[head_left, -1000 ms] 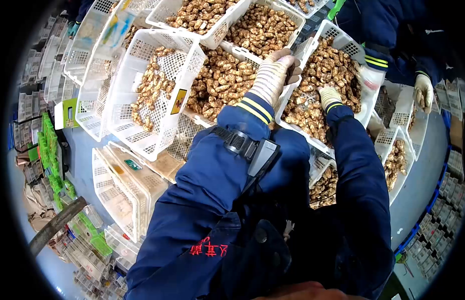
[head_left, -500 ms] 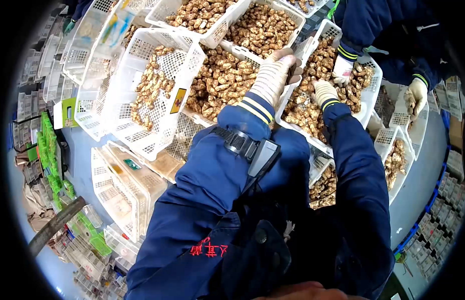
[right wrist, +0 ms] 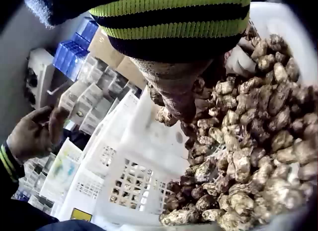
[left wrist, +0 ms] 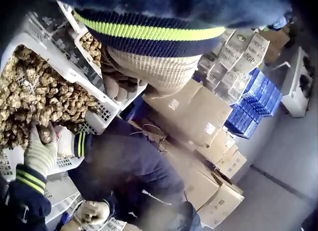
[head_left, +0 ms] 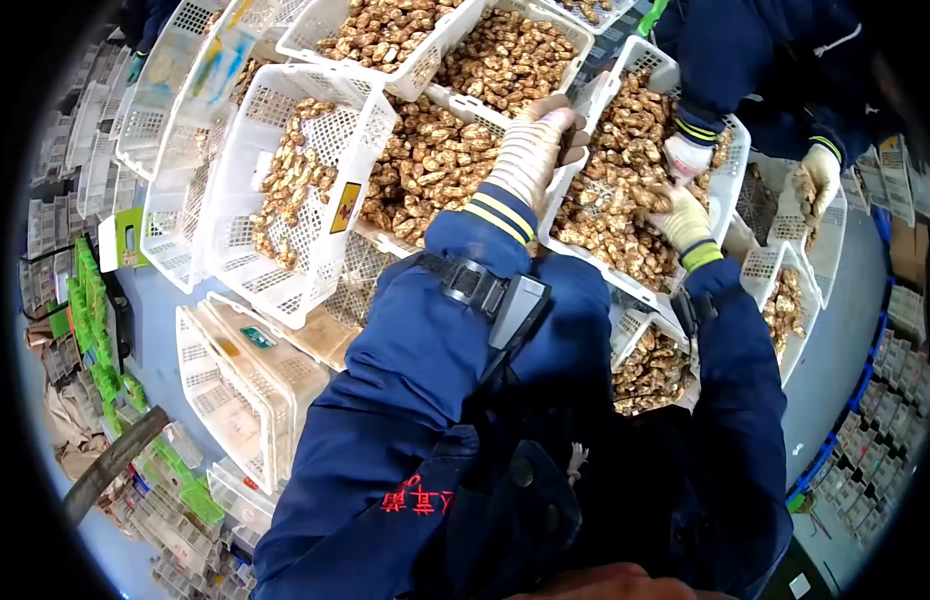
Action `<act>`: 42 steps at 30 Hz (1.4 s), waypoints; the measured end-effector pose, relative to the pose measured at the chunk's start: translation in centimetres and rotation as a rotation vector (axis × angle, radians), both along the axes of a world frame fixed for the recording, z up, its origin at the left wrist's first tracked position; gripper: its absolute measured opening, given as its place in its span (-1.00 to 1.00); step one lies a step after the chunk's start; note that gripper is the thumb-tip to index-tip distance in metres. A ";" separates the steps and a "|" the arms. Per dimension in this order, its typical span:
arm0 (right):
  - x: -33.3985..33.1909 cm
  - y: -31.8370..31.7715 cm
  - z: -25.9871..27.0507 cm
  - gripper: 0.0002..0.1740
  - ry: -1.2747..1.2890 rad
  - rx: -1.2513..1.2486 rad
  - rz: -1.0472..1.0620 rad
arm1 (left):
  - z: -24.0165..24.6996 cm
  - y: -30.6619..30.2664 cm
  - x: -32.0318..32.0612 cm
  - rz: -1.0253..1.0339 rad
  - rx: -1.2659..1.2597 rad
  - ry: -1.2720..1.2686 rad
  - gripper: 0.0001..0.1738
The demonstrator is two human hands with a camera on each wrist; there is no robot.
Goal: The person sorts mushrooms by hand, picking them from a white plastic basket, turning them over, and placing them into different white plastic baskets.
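My right hand (head_left: 687,222), in a pale knitted glove, is low over a white crate (head_left: 737,200) heaped with knobbly brown-and-cream mushroom-like pieces (head_left: 625,130). In the right wrist view its fingers hold a mushroom-like piece (right wrist: 165,116) that shows beside the fingertips. Another person's gloved hand (head_left: 688,157) reaches into the same crate, right beside mine. My left hand (head_left: 530,150), gloved with a dark palm, hovers by this crate's left rim. From the right wrist view the left hand's fingers (right wrist: 58,124) hang loosely bent, with nothing between them.
More filled crates (head_left: 425,160) stand left and behind. One tilted crate (head_left: 360,130) has pieces scattered over its bottom. At the right, the other person's second hand (head_left: 817,180) holds a piece above smaller crates (head_left: 785,260). Stacked crates (head_left: 255,390) stand at lower left.
My right hand has moved right and toward me within the crate. The other person's hand has come down among the pieces beside it. My left hand stays nearly still.
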State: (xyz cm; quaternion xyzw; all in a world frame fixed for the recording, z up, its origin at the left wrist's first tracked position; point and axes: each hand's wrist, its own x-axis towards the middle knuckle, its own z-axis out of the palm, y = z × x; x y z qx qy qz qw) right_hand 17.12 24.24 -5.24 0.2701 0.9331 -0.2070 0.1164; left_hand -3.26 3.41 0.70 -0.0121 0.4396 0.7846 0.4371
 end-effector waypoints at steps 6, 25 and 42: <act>13.9 -1.8 7.4 -0.63 -0.222 -0.229 -0.106 | 0.0 -0.2 0.0 -0.011 -0.022 0.021 -0.60; -5.3 -1.3 -11.6 -0.59 -0.524 0.312 0.529 | -0.2 -0.1 -0.2 -0.015 -0.011 0.011 -0.56; -7.2 -3.3 -8.8 -0.41 -0.320 0.033 0.275 | -0.2 0.0 0.0 -0.017 -0.017 0.023 -0.56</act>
